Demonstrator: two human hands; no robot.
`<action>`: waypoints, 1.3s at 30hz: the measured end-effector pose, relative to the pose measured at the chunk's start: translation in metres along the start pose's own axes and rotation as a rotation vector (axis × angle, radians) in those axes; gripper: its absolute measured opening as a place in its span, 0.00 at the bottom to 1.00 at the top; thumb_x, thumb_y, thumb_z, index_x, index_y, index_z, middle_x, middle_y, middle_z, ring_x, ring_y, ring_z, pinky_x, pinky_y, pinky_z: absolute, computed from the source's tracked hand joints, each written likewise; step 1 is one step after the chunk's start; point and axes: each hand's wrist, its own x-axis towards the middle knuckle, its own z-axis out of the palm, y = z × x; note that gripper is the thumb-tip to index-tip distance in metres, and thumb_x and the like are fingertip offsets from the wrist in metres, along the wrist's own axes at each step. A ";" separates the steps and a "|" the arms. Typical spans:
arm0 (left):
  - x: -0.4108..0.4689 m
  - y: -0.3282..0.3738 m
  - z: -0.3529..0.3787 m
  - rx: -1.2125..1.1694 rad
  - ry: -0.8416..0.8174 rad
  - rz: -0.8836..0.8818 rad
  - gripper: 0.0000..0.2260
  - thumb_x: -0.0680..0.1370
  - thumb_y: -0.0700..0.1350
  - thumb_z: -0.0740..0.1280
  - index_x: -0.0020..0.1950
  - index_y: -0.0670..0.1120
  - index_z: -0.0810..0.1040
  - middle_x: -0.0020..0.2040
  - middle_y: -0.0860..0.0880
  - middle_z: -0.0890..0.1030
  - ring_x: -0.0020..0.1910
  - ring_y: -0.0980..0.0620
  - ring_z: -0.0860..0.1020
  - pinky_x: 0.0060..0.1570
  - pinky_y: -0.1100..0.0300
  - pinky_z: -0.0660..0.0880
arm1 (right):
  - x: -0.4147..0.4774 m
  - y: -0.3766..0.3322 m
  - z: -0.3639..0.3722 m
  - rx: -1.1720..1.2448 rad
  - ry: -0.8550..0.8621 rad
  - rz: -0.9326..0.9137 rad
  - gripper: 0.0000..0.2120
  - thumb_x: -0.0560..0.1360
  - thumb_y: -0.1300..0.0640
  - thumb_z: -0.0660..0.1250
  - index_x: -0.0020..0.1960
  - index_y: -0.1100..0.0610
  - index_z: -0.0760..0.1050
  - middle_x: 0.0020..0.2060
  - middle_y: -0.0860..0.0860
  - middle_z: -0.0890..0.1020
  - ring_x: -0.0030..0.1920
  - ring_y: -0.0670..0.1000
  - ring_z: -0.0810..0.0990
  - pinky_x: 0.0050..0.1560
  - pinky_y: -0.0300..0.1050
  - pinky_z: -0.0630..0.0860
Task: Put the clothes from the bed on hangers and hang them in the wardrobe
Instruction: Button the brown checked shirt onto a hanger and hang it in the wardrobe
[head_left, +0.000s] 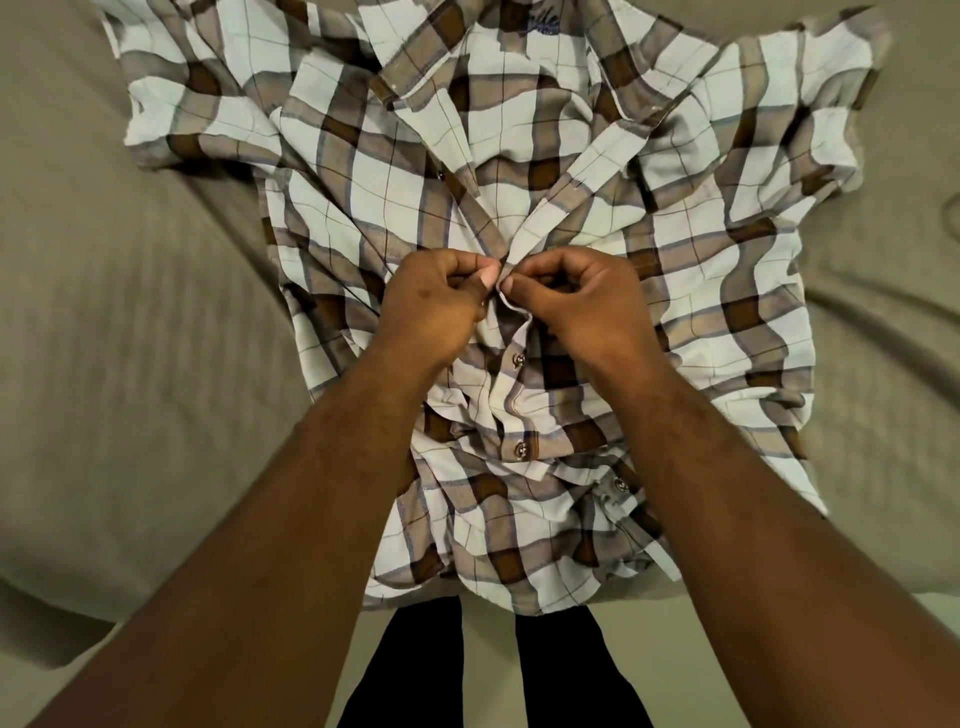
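Note:
A short-sleeved shirt (727, 270), checked in white, grey and brown, lies spread front-up on the bed (130, 322), collar at the far end and hem at the near edge. My left hand (436, 301) and my right hand (576, 296) meet at the middle of the shirt's front opening, each pinching one edge of the placket between thumb and fingers. Below my hands three buttons sit in the closed placket; above them the front lies open. No hanger is in view.
The bed has a plain beige cover, with bare stretches left and right of the shirt. Its near edge runs along the bottom. My dark trouser legs (566, 675) stand against it on a pale floor.

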 end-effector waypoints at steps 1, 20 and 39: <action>0.000 0.001 -0.002 -0.004 -0.003 -0.007 0.04 0.83 0.47 0.66 0.53 0.52 0.81 0.35 0.54 0.80 0.25 0.65 0.75 0.27 0.72 0.71 | 0.001 0.000 0.002 -0.020 0.010 -0.003 0.03 0.73 0.57 0.78 0.45 0.54 0.85 0.39 0.50 0.87 0.42 0.51 0.87 0.46 0.52 0.85; -0.012 -0.015 0.014 0.098 0.213 0.193 0.08 0.77 0.47 0.73 0.55 0.48 0.86 0.44 0.56 0.86 0.41 0.64 0.83 0.45 0.67 0.81 | -0.010 0.001 0.017 -0.080 0.184 -0.020 0.02 0.74 0.57 0.73 0.44 0.54 0.84 0.35 0.46 0.85 0.34 0.43 0.83 0.38 0.39 0.82; -0.032 -0.018 0.012 0.178 -0.045 0.150 0.03 0.76 0.44 0.73 0.46 0.52 0.82 0.34 0.57 0.80 0.31 0.64 0.77 0.35 0.67 0.75 | -0.009 -0.017 -0.004 -0.319 -0.053 0.129 0.15 0.75 0.47 0.72 0.36 0.56 0.77 0.28 0.48 0.81 0.27 0.44 0.78 0.27 0.42 0.74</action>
